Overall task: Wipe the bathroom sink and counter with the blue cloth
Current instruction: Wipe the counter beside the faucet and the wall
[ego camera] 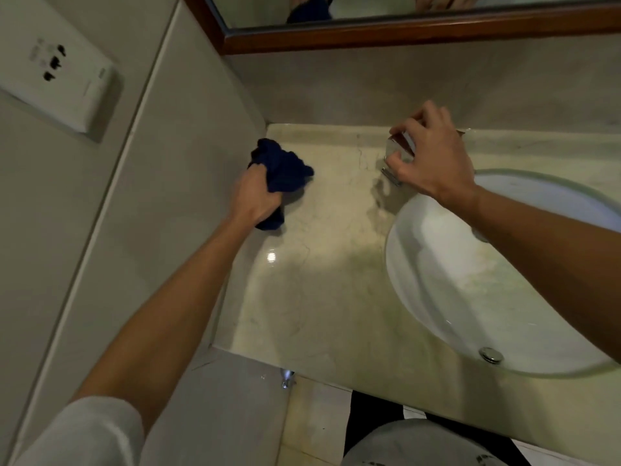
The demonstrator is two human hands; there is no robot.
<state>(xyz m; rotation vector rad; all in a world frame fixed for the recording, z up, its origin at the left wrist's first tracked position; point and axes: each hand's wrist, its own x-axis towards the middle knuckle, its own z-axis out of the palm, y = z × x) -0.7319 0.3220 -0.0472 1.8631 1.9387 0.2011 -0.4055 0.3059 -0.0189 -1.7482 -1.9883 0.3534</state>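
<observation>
Pale marble counter (319, 297), white sink (453, 280), blue cloth (282, 169) on it

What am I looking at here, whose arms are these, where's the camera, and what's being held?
There is one picture, from a camera worn on a person's head, looking down at their own arms; no machine is involved. The left hand grips a bunched blue cloth on the marble counter, near the wall corner. The right hand is closed around the shiny chrome tap behind the white sink. Above is a wood-framed mirror; a wall socket is at left.
</observation>
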